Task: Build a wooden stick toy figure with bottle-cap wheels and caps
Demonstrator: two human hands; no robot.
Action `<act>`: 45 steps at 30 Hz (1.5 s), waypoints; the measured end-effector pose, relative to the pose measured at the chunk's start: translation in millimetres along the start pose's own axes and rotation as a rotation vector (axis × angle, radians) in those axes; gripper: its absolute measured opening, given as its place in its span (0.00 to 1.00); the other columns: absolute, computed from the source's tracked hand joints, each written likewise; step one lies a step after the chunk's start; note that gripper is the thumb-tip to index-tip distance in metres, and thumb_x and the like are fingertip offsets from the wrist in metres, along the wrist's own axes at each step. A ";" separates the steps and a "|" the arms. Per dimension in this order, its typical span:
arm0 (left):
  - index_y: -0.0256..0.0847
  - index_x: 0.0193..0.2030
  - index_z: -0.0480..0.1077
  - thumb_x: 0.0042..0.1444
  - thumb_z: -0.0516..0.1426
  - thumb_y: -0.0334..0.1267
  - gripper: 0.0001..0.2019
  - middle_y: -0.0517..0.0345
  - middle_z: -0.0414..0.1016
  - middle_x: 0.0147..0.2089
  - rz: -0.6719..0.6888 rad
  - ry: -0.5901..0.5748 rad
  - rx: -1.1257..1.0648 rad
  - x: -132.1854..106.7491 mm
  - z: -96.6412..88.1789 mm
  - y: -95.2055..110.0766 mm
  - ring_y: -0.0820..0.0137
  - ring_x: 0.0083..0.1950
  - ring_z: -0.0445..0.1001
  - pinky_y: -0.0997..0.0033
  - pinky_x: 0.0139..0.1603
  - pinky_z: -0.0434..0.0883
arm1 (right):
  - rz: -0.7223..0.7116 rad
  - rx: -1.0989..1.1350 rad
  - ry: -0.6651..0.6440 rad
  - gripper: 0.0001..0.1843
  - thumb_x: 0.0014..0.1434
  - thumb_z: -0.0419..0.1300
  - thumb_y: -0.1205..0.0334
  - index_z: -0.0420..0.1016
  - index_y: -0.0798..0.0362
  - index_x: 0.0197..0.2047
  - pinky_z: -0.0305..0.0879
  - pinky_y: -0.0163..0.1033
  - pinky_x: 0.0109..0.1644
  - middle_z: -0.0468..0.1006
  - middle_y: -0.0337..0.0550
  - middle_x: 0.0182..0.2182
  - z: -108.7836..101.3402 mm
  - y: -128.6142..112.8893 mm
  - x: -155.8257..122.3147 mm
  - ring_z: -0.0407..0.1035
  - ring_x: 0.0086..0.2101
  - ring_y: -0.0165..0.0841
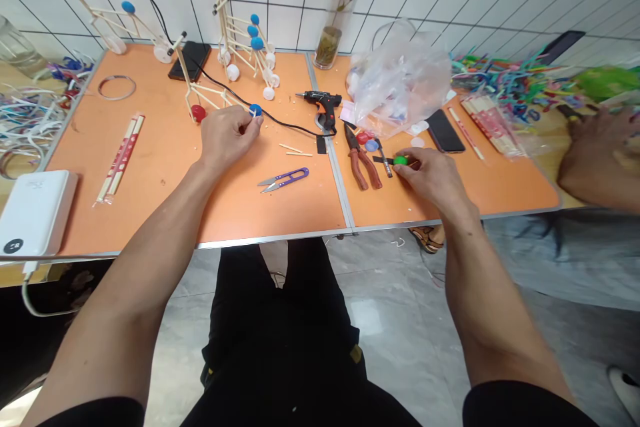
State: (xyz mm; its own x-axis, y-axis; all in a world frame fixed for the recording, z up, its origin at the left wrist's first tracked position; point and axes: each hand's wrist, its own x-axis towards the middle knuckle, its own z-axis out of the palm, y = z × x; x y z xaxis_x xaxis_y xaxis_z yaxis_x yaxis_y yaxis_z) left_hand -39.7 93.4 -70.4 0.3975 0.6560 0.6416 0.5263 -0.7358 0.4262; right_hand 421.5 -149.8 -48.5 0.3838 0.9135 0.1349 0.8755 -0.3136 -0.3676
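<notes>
My left hand (227, 137) is closed on a small stick frame (217, 90) built from light wooden sticks, with a red cap (198, 113) and a blue cap (255, 110) as wheels; the thumb and forefinger are at the blue cap. On the right, the fingertips of my right hand (433, 177) are pinched at a green cap (401, 161) on the table. Beside that cap lie a dark pen-like tool (384, 159), a blue-violet cap (371, 145) and red-handled pliers (363, 163). Purple thread snips (284, 179) rest between my hands.
A hot glue gun (323, 105) and its black cable cross the middle. Stick frames (245, 47), a phone (190, 60) and a glass bottle (333, 20) stand behind. A plastic bag (400, 80), another phone (445, 131) and wrapped chopsticks (493, 123) lie right. Another person's hand (595, 160) is far right.
</notes>
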 end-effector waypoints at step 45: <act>0.46 0.28 0.68 0.88 0.58 0.45 0.29 0.58 0.72 0.27 0.530 -0.022 0.018 -15.1 6.2 81.1 0.66 0.29 0.70 0.57 0.34 0.57 | 0.004 1.423 -0.464 0.16 0.82 0.80 0.48 0.90 0.51 0.51 0.80 0.27 0.30 0.97 0.48 0.44 58.9 -212.7 82.6 0.81 0.28 0.25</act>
State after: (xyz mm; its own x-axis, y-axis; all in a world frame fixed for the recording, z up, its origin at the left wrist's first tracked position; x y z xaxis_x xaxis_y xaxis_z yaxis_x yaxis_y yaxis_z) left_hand 1.7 24.8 -49.4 0.6280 0.1988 0.7524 0.2620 -0.9644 0.0361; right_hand 249.6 7.6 -13.3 0.0215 0.9977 -0.0646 -0.2416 -0.0575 -0.9687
